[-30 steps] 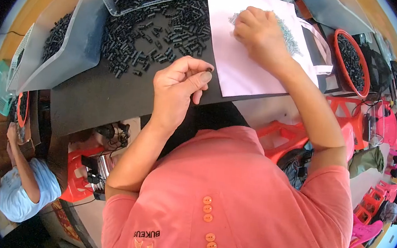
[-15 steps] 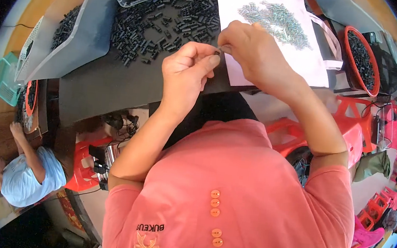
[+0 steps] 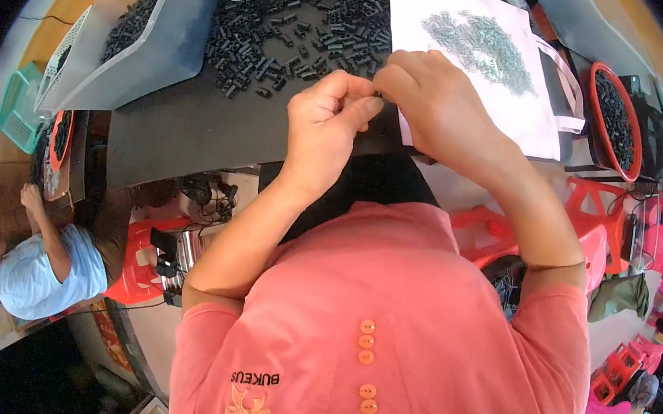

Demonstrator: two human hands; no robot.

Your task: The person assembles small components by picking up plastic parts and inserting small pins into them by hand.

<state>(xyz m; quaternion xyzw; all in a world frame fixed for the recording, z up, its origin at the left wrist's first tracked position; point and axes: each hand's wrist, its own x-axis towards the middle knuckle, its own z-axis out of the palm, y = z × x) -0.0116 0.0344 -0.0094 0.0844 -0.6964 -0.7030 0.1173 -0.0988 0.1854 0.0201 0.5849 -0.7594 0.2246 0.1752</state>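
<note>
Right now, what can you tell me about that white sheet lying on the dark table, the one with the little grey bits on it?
The white sheet looks like thin paper, lying flat on the dark table, to the right of a heap of small black parts. A loose pile of small grey pieces lies on its upper middle. Its near left corner is hidden behind the right hand, which meets the left hand there. Its right edge overlaps a white object with a loop-like handle.

Head view, steeply down, close.
</note>
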